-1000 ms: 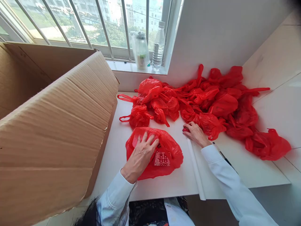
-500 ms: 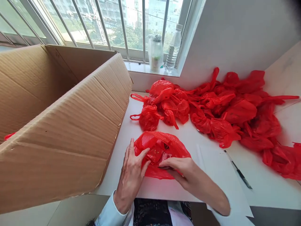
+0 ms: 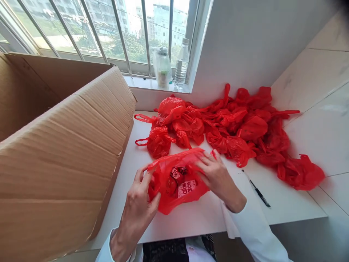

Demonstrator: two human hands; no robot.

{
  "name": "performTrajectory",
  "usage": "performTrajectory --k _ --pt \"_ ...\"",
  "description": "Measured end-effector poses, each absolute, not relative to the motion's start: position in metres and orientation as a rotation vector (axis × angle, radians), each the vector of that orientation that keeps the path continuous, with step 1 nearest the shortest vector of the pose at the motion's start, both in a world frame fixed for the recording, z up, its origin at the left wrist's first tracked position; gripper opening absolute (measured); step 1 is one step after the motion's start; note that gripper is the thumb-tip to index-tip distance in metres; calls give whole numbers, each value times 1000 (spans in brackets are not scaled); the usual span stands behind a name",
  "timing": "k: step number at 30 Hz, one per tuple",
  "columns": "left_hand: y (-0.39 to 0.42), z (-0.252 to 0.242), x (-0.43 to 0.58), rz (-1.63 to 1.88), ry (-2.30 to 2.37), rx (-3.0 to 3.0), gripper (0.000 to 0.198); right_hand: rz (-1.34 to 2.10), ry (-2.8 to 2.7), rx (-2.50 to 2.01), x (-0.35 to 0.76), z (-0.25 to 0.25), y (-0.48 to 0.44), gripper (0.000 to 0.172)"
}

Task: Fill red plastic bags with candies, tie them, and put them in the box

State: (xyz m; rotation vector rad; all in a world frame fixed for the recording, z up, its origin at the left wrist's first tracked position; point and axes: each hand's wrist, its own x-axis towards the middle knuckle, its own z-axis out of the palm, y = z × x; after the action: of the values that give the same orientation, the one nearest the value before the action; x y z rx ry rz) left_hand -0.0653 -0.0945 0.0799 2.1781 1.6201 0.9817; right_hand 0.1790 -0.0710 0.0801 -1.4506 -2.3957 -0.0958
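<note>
A thin red plastic bag point(image 3: 166, 205) lies with its mouth spread in front of me on the white table. Inside it show a pink box with red characters point(image 3: 187, 188) and small dark-red packets point(image 3: 176, 175). My left hand point(image 3: 139, 203) grips the bag's left edge, thumb in front and fingers behind. At the right rim, my right hand point(image 3: 216, 176) is closed on the film, its fingertips partly blurred and covered by red plastic. Just beyond the bag sits a small knotted red bag point(image 3: 159, 142).
A large open cardboard box point(image 3: 68, 163) stands at the left. Many knotted red bags point(image 3: 245, 127) are heaped along the wall. A black pen point(image 3: 260, 194) and white paper point(image 3: 247, 196) lie at the right. A water bottle point(image 3: 181, 67) stands on the windowsill point(image 3: 141, 83).
My right hand has come out of the bag and moved up to its right rim. My left hand has taken the left edge. The bag's mouth is wider, showing the contents. The view has swung right.
</note>
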Motion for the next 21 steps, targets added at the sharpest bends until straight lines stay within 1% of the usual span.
performTrajectory --k 2,5,7,11,14,16,18,20,21 --pt "-94 82 -62 968 1582 2161 56 -157 -2467 -1494 202 87 -65 25" --pt "-94 85 -59 986 1563 2150 63 -34 -2630 -1366 228 96 -59 28" --pt "-96 88 -59 1014 1574 2181 66 -67 -2618 -1375 235 101 -61 34" --pt "-110 96 -65 1058 1619 2294 74 -285 -2570 -1487 228 107 -86 52" --pt "-122 97 -74 1010 1675 2352 77 -327 -2549 -1446 220 113 -114 62" --pt "-128 95 -80 931 1696 2379 77 -211 -2571 -1345 222 119 -124 58" --pt "-131 92 -84 904 1686 2411 77 72 -2555 -1198 232 123 -121 41" --pt "-131 90 -86 900 1629 2439 76 250 -2341 -1228 248 118 -103 26" --pt "-131 89 -86 895 1594 2451 76 242 -2209 -1326 256 111 -89 24"
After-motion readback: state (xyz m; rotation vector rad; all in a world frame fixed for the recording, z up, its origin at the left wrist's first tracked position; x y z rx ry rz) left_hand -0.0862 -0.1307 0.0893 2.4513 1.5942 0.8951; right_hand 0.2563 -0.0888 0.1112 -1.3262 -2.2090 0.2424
